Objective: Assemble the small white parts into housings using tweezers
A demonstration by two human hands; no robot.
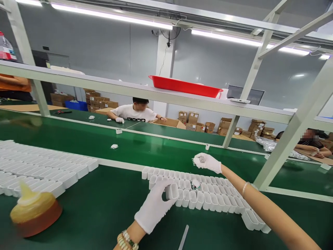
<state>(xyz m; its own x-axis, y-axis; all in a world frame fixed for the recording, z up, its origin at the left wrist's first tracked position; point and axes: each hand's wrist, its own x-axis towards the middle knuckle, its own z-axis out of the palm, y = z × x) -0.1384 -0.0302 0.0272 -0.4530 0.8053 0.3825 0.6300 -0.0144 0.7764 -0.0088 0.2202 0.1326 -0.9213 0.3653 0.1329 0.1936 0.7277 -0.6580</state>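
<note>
My left hand point(153, 206), in a white glove, grips a white open-topped plastic case point(172, 192) between thumb and fingers at the near edge of several rows of similar cases point(210, 201). My right hand point(208, 162), gloved too, is raised over the belt beyond those rows. Its fingers are closed on a small white piece with a thin, board-like edge point(194, 161), mostly hidden by the glove. On top of the rows, between my hands, rests a small white part with a green circuit board point(195, 184).
At left stand more rows of white cases point(44, 166) and a squeeze bottle of amber liquid point(36, 211). A pale strip point(183, 238) lies in front. White parts point(114, 147) sit on the green belt point(156, 147). Frame posts point(293, 128) rise at right; co-workers sit across.
</note>
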